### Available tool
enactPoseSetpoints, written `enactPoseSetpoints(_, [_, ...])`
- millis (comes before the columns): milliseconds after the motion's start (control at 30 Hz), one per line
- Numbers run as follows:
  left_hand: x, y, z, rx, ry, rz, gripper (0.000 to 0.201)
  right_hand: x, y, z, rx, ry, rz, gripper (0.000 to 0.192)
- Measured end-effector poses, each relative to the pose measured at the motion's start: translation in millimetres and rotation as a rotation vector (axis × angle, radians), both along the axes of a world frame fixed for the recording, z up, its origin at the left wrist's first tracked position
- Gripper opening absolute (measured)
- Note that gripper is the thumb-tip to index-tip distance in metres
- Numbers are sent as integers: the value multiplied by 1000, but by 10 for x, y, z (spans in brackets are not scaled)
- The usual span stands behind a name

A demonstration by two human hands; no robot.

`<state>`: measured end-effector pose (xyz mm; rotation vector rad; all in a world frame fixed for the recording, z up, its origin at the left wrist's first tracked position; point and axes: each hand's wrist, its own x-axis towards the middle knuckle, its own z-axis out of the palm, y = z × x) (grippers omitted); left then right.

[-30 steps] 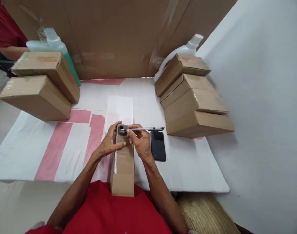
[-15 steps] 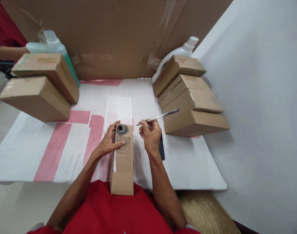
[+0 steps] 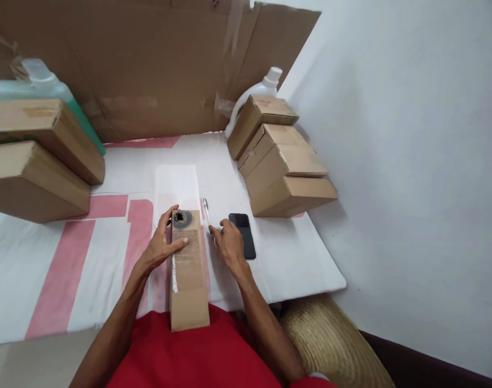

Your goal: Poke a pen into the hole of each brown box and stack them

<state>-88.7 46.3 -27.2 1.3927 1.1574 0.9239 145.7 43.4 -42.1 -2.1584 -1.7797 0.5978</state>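
A long narrow cardboard box lies on the white and pink sheet, one end over my lap. Near its far end is a dark round mark. My left hand holds that far end, thumb on the left side and fingers across the top. Just right of the box, my right hand is low on the sheet, its fingertips on the near end of a silver pen. The pen lies flat and points away from me. A black phone lies face up beside my right hand.
Several closed cardboard boxes are stacked at the right, with a white bottle behind them. Two larger boxes and a green bottle stand at the left. A cardboard wall closes the back. A woven stool sits below right.
My right hand lifted the pen off the box's round mark, swung it right, then brought it down flat onto the sheet beside the box. The view shifted right. My left hand stayed.
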Motion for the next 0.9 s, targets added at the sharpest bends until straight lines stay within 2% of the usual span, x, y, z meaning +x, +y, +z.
enactPoseSetpoints(100, [0, -1, -20, 5, -3, 8, 95, 255, -114, 118, 18, -155, -98, 39])
enactPoseSetpoints(200, [1, 2, -29, 9, -2, 5, 95, 495, -224, 147, -126, -268, -188, 55])
enactPoseSetpoints(267, [2, 5, -25, 3, 1, 0, 95, 599, -258, 112, -220, -248, -218, 61])
enactPoseSetpoints(333, [2, 6, -19, 3, 3, -3, 95, 659, -257, 50, -227, -142, -273, 67])
enactPoseSetpoints(433, [4, 2, -13, 6, -4, 1, 94, 678, -237, -49, -142, 224, -390, 60])
enactPoseSetpoints(500, [5, -4, -11, 1, -11, 2, 94, 643, -242, -77, -109, 479, -384, 48])
enactPoseSetpoints(567, [6, -7, -8, 5, -9, -1, 95, 576, -268, -32, -114, 685, -344, 46])
enactPoseSetpoints(633, [6, -8, 0, 17, -1, -7, 95, 491, -303, 113, -113, 939, -345, 51])
enactPoseSetpoints(733, [10, -9, 21, 22, 2, -8, 94, 348, -327, 474, -92, 1382, -306, 54])
enactPoseSetpoints(833, [19, -12, 22, 14, -6, 3, 93, 156, -291, 813, -132, 1628, -138, 48])
enactPoseSetpoints(900, [25, -14, -7, 25, -10, 8, 93, -26, -243, 926, -231, 1740, -20, 44])
